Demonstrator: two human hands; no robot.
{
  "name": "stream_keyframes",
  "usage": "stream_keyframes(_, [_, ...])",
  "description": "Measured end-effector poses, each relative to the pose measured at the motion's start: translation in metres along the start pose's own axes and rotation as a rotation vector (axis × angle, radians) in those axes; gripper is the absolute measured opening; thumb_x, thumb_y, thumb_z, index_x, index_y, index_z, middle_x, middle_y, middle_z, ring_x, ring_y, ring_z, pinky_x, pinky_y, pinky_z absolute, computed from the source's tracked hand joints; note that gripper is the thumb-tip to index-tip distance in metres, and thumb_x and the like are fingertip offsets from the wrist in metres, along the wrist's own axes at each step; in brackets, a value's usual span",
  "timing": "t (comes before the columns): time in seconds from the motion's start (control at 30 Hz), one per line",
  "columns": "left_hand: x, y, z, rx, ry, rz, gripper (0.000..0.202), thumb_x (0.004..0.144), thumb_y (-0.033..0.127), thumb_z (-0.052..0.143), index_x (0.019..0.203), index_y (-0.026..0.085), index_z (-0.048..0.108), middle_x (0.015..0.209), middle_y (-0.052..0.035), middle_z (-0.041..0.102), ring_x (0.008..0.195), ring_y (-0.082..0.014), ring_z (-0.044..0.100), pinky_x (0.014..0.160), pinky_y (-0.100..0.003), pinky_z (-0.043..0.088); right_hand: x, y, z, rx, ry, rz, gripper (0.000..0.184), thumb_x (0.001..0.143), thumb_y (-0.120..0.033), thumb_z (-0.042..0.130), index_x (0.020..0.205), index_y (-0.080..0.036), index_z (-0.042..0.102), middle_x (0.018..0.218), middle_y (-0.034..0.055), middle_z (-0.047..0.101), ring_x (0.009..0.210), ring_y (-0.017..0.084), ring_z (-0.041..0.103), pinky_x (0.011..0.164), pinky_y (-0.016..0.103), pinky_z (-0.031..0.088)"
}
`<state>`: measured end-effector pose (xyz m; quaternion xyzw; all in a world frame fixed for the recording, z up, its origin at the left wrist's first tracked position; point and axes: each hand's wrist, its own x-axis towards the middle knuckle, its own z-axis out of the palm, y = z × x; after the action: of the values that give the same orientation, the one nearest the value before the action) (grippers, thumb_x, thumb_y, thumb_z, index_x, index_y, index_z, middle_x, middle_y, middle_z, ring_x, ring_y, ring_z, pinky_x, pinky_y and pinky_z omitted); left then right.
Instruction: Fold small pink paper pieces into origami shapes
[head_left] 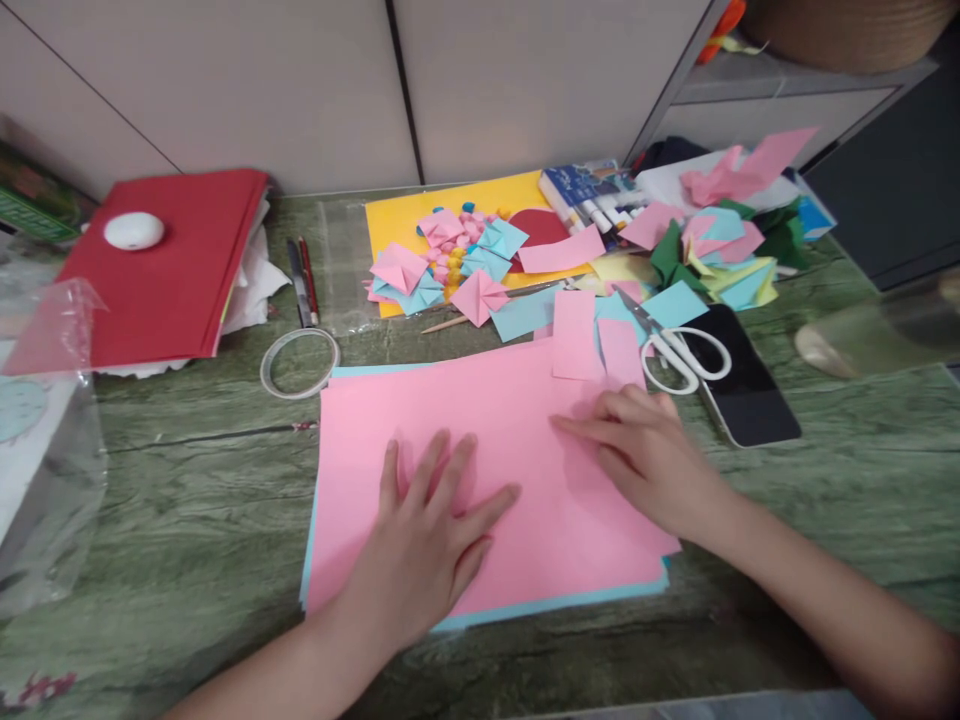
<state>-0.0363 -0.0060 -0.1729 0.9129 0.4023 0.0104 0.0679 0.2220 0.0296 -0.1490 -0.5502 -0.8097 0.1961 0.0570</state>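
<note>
Resting on pink paper (547,500), left hand (424,530) lies splayed, gripping nothing; right hand (641,450), index extended, other fingers partly curled, touches paper's right side, nothing grasped. Pink paper sits flat atop blue sheets (525,608), mid-table; scissors (667,340), phone (750,390) crowd upper right; green table (187,500) stretches left.
</note>
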Motion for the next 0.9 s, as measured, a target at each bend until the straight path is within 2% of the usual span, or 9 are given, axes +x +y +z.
stream_keyframes(0.13, [0.001,0.0,0.0,0.003,-0.004,0.0,0.051,0.088,0.047,0.043,0.137,0.045,0.029,0.148,-0.0136,0.028,0.134,-0.04,0.025,0.099,-0.071,0.013,0.003,0.011,-0.002,-0.069,0.031,0.036,0.037,0.086,-0.014,0.045,0.115,-0.025,0.064,0.087,0.0065,0.058,0.086,0.023,0.046,0.073,0.038,0.03])
stream_keyframes(0.3, [0.0,0.0,0.0,0.005,-0.004,-0.004,0.052,0.088,0.047,0.043,0.138,0.046,0.027,0.148,-0.0122,0.027,0.135,-0.0397,0.023,0.099,-0.072,0.013,-0.006,-0.011,0.003,-0.179,0.127,-0.016,0.038,0.083,-0.013,0.046,0.116,-0.019,0.063,0.079,0.0072,0.054,0.08,0.024,0.044,0.069,0.038,0.027])
stream_keyframes(0.4, [0.0,0.0,-0.001,0.026,0.003,0.003,0.056,0.088,0.048,0.043,0.14,0.045,0.023,0.147,-0.0133,0.03,0.134,-0.04,0.025,0.098,-0.072,0.015,-0.013,-0.026,0.008,-0.017,0.001,-0.237,0.042,0.08,-0.01,0.047,0.119,-0.019,0.06,0.081,0.0067,0.052,0.079,0.023,0.042,0.068,0.036,0.029])
stream_keyframes(0.47, [0.0,0.0,-0.001,0.037,0.007,0.008,0.058,0.088,0.049,0.042,0.141,0.044,0.019,0.146,-0.014,0.032,0.134,-0.0402,0.026,0.098,-0.072,0.018,-0.014,-0.031,0.012,0.083,-0.068,-0.301,0.043,0.079,-0.008,0.047,0.119,-0.018,0.06,0.081,0.0066,0.051,0.079,0.022,0.041,0.07,0.036,0.031])
stream_keyframes(0.63, [0.001,0.0,-0.002,0.039,0.01,0.004,0.056,0.087,0.048,0.043,0.139,0.045,0.024,0.146,-0.0125,0.033,0.134,-0.0393,0.027,0.098,-0.071,0.019,-0.009,-0.022,0.015,0.116,-0.037,-0.195,0.039,0.081,-0.007,0.046,0.11,-0.025,0.066,0.078,0.005,0.051,0.08,0.022,0.042,0.072,0.036,0.031])
stream_keyframes(0.9, [0.0,0.001,0.001,0.0,0.042,-0.001,0.048,0.087,0.047,0.046,0.134,0.045,0.036,0.146,-0.0125,0.034,0.133,-0.0394,0.028,0.098,-0.072,0.016,-0.001,0.005,0.009,-0.064,0.115,-0.069,0.032,0.084,-0.014,0.051,0.108,-0.025,0.068,0.08,0.0052,0.056,0.081,0.022,0.046,0.07,0.037,0.028])
